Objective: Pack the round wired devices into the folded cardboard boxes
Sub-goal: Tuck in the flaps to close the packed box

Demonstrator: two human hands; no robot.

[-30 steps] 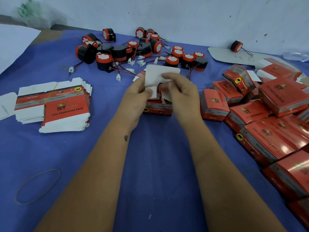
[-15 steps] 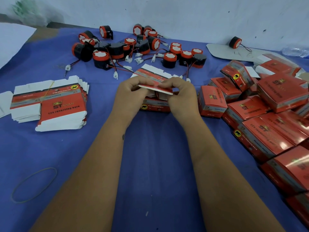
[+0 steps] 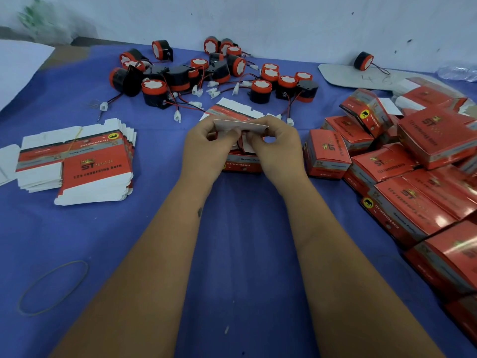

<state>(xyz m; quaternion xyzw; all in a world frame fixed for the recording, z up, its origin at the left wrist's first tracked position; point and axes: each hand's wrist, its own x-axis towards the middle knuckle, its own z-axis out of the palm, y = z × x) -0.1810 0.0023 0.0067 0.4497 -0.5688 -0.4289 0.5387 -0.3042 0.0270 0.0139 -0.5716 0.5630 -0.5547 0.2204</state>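
I had both hands on the box [image 3: 242, 161] at mid-table, my left hand [image 3: 206, 143] and right hand [image 3: 277, 146] each pinching the lid flap [image 3: 241, 124] from its side. The device was probably already inside, though my fingers hid it. Closing well meant keeping the flap level and tucking its tongue in squarely without creasing it.

Your single head camera looks forward and down from close above your forearms, across the blue table [image 3: 129, 241] to the white wall [image 3: 284, 21] at its far edge.
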